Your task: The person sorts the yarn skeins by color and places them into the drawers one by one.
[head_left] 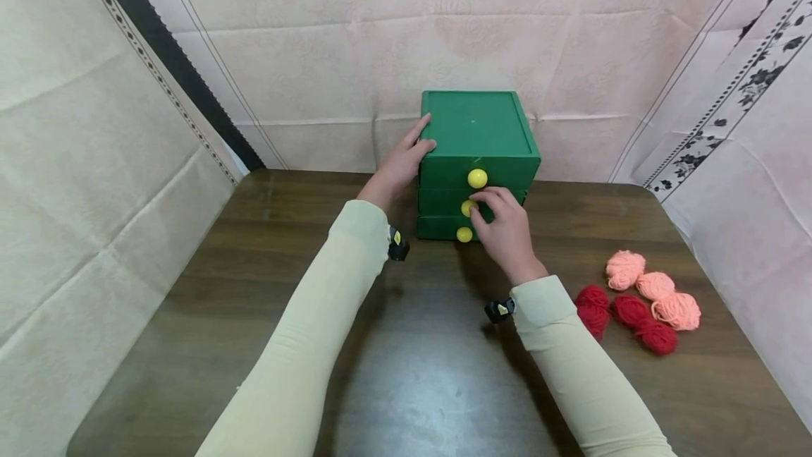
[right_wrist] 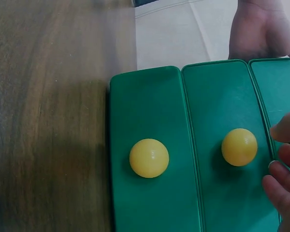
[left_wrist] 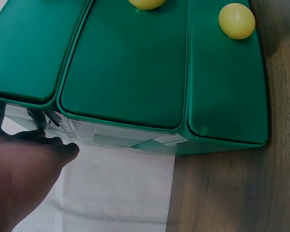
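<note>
A green three-drawer box (head_left: pixel 478 122) stands at the back of the table, with a round yellow knob on each drawer. My left hand (head_left: pixel 402 164) lies along the box's upper left side; in the left wrist view its fingers (left_wrist: pixel 63 152) are beside the clear-taped side wall. My right hand (head_left: pixel 504 231) is in front of the drawers, thumb and fingers bent and apart. From the head it overlaps the middle knob (right_wrist: pixel 239 147), while in the right wrist view that knob is uncovered and the fingers (right_wrist: pixel 285 128) partly cover the top drawer. I see no knob held.
Right of my right forearm lie balls of yarn, pink (head_left: pixel 677 310) and red (head_left: pixel 656 337). The box and yarn share a brown wooden table (head_left: pixel 406 386). Pale patterned cloth (head_left: pixel 406 41) hangs behind and at both sides. Both wrists carry small black cameras.
</note>
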`<act>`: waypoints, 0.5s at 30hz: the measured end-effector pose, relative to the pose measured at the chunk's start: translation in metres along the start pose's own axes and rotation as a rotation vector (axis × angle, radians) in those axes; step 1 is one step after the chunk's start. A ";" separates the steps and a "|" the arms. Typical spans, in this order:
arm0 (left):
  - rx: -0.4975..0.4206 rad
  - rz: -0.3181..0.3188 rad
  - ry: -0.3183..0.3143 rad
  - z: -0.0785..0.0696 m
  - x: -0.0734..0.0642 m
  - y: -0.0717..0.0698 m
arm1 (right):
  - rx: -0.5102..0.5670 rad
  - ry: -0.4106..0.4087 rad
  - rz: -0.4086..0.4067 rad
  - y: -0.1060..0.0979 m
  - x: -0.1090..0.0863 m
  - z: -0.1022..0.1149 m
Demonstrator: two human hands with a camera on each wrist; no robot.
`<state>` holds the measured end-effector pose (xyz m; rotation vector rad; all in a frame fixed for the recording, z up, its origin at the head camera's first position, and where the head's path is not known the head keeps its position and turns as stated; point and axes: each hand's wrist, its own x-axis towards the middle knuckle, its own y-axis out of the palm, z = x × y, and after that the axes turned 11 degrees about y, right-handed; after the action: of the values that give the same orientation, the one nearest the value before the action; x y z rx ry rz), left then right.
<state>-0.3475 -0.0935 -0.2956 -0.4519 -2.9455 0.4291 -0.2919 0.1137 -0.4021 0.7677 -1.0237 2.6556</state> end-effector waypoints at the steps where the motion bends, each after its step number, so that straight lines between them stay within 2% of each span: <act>1: 0.004 0.000 -0.001 -0.001 0.000 0.000 | -0.003 0.000 0.001 0.001 0.000 0.000; 8: 0.010 -0.005 -0.008 0.001 0.003 0.000 | -0.022 -0.003 0.014 0.004 0.000 -0.002; 15: -0.018 -0.027 0.008 0.023 0.018 -0.001 | -0.038 0.004 0.037 0.009 -0.001 -0.005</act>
<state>-0.3691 -0.0944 -0.3161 -0.4140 -2.9464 0.3969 -0.2960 0.1105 -0.4103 0.7419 -1.0941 2.6593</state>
